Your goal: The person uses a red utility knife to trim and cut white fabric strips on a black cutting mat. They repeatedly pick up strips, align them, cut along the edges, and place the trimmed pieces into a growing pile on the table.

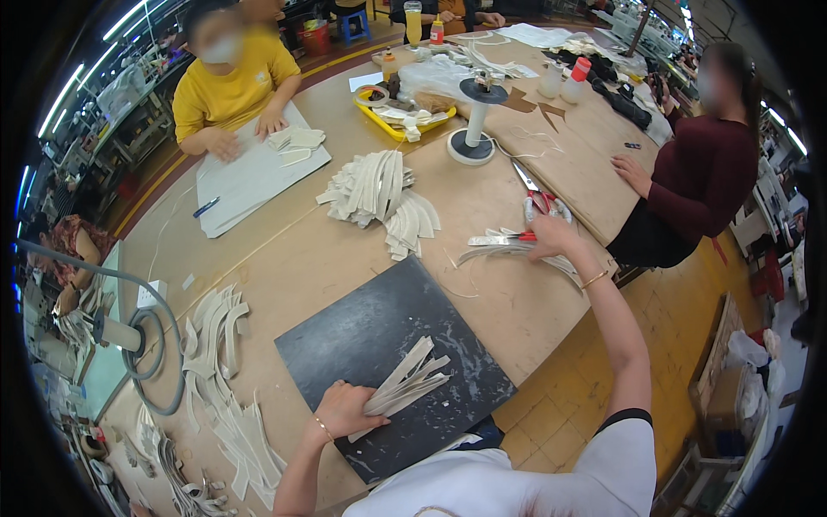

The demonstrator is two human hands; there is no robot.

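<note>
My left hand (345, 409) is closed around one end of a fanned bundle of off-white fabric strips (409, 379). The bundle rests on a black board (332, 336) at the table's near edge. Stretched out to the right, my right hand (553, 239) has its fingers closed on a small red-handled tool with a silvery blade (495, 240); its exact kind does not show. That tool lies over a pile of curved white strips (564, 265). Just beyond the hand are large scissors (532, 188) with red handles wrapped in white.
Stacked pale strips (370, 189) lie beyond the board, more strips (215, 336) to the left. A spool stand (474, 125) and yellow tray (398, 131) stand farther back. A grey hose (177, 345) curls at left. Co-workers sit far left (233, 77) and right (706, 164).
</note>
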